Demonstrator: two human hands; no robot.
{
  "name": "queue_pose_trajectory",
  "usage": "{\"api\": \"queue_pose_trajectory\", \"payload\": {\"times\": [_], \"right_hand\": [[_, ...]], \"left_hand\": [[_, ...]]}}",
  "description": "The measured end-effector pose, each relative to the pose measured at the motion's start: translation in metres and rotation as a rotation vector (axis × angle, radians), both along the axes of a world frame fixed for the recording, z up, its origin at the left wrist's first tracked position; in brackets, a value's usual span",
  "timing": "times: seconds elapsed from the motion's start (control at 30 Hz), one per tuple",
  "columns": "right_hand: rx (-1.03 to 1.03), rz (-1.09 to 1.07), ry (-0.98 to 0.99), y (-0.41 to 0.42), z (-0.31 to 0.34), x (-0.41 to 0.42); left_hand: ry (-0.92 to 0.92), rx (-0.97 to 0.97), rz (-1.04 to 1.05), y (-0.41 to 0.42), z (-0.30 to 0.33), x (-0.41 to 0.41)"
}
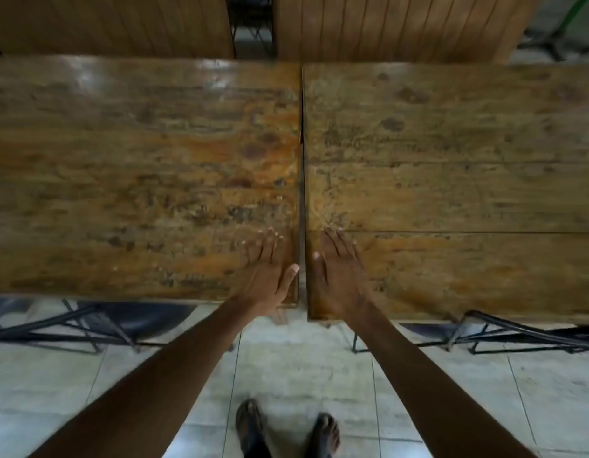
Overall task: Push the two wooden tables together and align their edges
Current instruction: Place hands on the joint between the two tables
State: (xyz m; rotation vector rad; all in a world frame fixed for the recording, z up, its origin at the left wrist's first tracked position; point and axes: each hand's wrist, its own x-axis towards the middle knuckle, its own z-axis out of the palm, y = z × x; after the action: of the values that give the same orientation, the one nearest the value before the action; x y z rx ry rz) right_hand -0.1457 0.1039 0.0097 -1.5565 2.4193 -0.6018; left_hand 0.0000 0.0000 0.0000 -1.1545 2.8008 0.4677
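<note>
- The left hand (268, 272) is laid flat, fingers spread, gripping nothing, on the worn brown wooden left table (137, 176).
- The right hand (339, 279) is pressed open-palmed on the matching right table (451, 180).
- Between the hands, a thin dark seam (302, 160) is seen; the near edges are slightly offset.

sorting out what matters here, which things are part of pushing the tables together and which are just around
Part of the job:
left table
right table
left hand, flat on the left table by the seam
right hand, flat on the right table by the seam

Just around:
wooden benches behind the tables
black metal frames under the tables
tiled floor
</note>
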Motion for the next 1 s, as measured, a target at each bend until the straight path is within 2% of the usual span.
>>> {"api": "queue_pose_trajectory", "payload": {"times": [0.1,0.27,0.63,1.0], "right_hand": [[0.042,-0.015,0.005,0.011,-0.035,0.011],[0.063,0.009,0.147,0.029,-0.076,0.026],[0.071,-0.019,0.213,0.010,-0.089,0.023],[0.095,-0.027,0.163,-0.018,-0.090,0.021]], "left_hand": [[-0.062,0.009,-0.057,0.003,-0.029,0.011],[-0.048,-0.101,-0.175,0.005,-0.051,0.021],[-0.066,-0.158,-0.144,0.005,-0.061,0.019],[-0.041,-0.224,-0.122,0.002,-0.070,0.018]]}}
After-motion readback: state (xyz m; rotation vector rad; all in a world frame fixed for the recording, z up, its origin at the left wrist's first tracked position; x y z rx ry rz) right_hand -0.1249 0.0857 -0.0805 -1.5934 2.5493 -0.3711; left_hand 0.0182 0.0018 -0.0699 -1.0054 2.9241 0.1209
